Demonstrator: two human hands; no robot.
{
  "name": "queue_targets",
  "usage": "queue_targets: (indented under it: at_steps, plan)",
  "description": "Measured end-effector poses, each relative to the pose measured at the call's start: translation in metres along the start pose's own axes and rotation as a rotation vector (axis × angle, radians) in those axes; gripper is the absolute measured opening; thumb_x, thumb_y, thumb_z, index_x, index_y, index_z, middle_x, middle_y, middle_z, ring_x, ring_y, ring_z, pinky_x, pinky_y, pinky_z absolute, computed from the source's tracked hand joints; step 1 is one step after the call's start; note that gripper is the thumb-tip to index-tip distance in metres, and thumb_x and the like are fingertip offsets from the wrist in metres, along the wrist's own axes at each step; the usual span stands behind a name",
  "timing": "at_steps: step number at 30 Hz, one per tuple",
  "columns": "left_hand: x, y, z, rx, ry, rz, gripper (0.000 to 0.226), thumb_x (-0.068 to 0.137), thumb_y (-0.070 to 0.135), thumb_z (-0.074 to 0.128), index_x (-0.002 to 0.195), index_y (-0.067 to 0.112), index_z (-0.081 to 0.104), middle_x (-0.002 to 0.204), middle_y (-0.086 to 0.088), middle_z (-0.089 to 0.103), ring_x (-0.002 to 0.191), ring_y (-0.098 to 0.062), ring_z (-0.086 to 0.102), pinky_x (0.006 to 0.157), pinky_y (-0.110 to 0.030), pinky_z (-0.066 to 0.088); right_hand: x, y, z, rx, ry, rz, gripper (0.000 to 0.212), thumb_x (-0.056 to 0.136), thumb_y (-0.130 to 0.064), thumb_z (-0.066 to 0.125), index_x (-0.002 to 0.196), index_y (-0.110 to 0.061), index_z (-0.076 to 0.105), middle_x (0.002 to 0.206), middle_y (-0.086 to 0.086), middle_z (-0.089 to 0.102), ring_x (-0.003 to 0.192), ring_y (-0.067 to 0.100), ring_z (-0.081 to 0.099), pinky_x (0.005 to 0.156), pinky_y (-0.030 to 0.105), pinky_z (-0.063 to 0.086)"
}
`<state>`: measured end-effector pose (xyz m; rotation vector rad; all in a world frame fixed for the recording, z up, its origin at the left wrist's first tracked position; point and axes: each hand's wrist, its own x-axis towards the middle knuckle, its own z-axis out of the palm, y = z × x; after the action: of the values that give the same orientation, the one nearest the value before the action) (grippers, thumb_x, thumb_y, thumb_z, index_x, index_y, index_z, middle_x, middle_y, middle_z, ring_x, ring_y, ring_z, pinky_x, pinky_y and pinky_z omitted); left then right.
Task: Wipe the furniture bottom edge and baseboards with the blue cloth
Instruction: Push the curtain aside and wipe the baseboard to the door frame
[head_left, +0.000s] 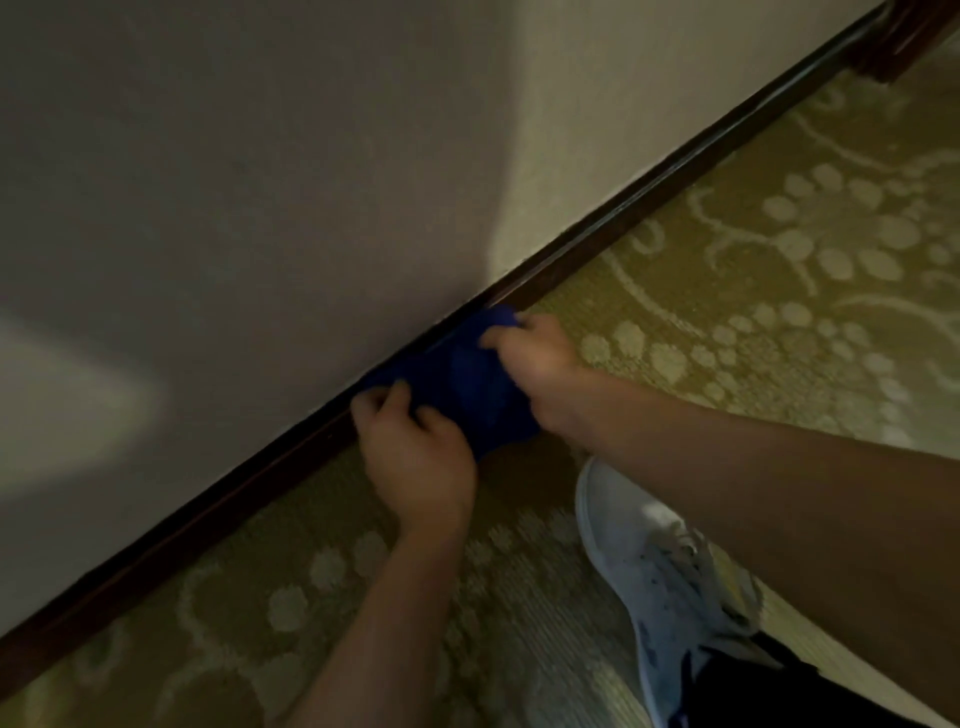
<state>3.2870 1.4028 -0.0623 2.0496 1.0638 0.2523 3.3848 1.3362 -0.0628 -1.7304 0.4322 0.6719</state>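
Observation:
The blue cloth (462, 384) lies against the dark wooden baseboard (623, 200), which runs diagonally from lower left to upper right under a pale wall. My left hand (415, 457) grips the cloth's lower left end with curled fingers. At the upper right end, my right hand (535, 358) pinches the cloth beside the baseboard. The cloth is stretched between both hands and covers a short stretch of the board. A dark wooden furniture piece (904, 41) stands at the far upper right corner.
Patterned green-and-cream carpet (753, 260) covers the floor right of the baseboard. My white sneaker (660, 571) is planted on the carpet just below my right forearm. The wall (260, 182) fills the left half of the view.

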Motion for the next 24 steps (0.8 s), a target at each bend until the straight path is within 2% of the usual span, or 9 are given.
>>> queue_targets:
  at_steps: [4,7,9,12,15,18,21,22,24]
  plan:
    - [0.008,0.026,0.022,-0.073,-0.119,0.020,0.042,0.098,0.004,0.041,0.140,0.006,0.045,0.142,-0.010,0.041,0.121,-0.023,0.051,0.091,-0.020,0.032,0.021,-0.010,-0.019,0.031,0.146,-0.081,0.021,0.086,-0.016,0.060,0.103,-0.005,0.063,0.102,0.013,0.067,0.086,0.029,0.065,0.079,0.037,0.055]
    - [0.007,0.009,0.009,-0.104,-0.107,-0.029,0.044,0.099,0.008,0.041,0.142,0.009,0.043,0.146,-0.010,0.041,0.130,-0.024,0.046,0.099,-0.025,0.034,0.016,-0.006,-0.005,-0.032,0.128,-0.080,0.049,0.078,-0.029,0.061,0.121,-0.005,0.059,0.110,0.008,0.065,0.095,0.026,0.065,0.077,0.031,0.057]
    - [0.003,-0.020,-0.006,-0.162,0.014,-0.172,0.044,0.098,0.009,0.044,0.142,0.010,0.045,0.145,-0.012,0.045,0.131,-0.026,0.045,0.105,-0.029,0.033,-0.002,0.009,0.013,-0.134,0.002,-0.097,0.038,0.087,-0.023,0.061,0.121,-0.006,0.057,0.106,0.009,0.062,0.090,0.025,0.062,0.066,0.019,0.050]
    - [-0.008,-0.048,-0.024,-0.397,0.216,-0.538,0.045,0.097,0.010,0.045,0.142,0.014,0.046,0.141,-0.007,0.050,0.126,-0.026,0.050,0.107,-0.038,0.040,-0.026,0.024,0.040,-0.293,-0.272,-0.106,0.040,0.093,-0.017,0.059,0.129,-0.001,0.054,0.127,0.013,0.058,0.113,0.029,0.058,0.091,0.032,0.048]
    - [0.005,-0.060,-0.024,-0.771,0.193,-0.826,0.040,0.099,0.014,0.040,0.139,0.016,0.048,0.123,0.001,0.051,0.106,-0.023,0.052,0.086,-0.037,0.045,-0.017,0.024,0.054,-0.222,-0.409,-0.012,0.052,0.091,-0.019,0.061,0.140,-0.005,0.047,0.139,0.011,0.051,0.123,0.029,0.052,0.102,0.034,0.046]
    - [0.044,-0.077,-0.012,-0.903,0.009,-0.939,0.041,0.095,0.027,0.043,0.135,0.022,0.052,0.142,-0.006,0.051,0.115,-0.030,0.055,0.083,-0.041,0.050,-0.006,0.025,0.047,-0.043,-0.312,0.100,0.062,0.076,-0.023,0.068,0.134,-0.008,0.053,0.133,0.015,0.057,0.118,0.033,0.057,0.101,0.046,0.049]
    - [0.051,-0.037,-0.005,-0.908,-0.121,-0.978,0.042,0.102,0.018,0.033,0.141,0.012,0.045,0.144,-0.013,0.047,0.129,-0.033,0.046,0.101,-0.046,0.042,0.002,0.015,0.023,0.076,-0.101,0.116,0.027,0.079,-0.019,0.066,0.103,-0.009,0.062,0.108,0.017,0.065,0.099,0.033,0.063,0.091,0.047,0.054]
    - [0.047,-0.021,-0.003,-0.868,-0.127,-0.960,0.040,0.102,0.013,0.034,0.139,0.009,0.047,0.140,-0.013,0.050,0.127,-0.034,0.048,0.100,-0.045,0.043,0.009,0.009,0.013,0.088,-0.005,0.115,0.021,0.084,-0.019,0.063,0.103,-0.010,0.061,0.104,0.015,0.064,0.093,0.031,0.061,0.086,0.041,0.055]
    - [0.037,0.001,0.002,-0.817,-0.188,-0.919,0.035,0.099,0.007,0.041,0.132,0.006,0.053,0.132,-0.014,0.056,0.119,-0.035,0.054,0.095,-0.043,0.047,0.022,-0.002,-0.005,0.113,0.142,0.083,0.034,0.090,-0.022,0.058,0.121,-0.008,0.056,0.105,0.012,0.061,0.088,0.028,0.058,0.078,0.034,0.050]
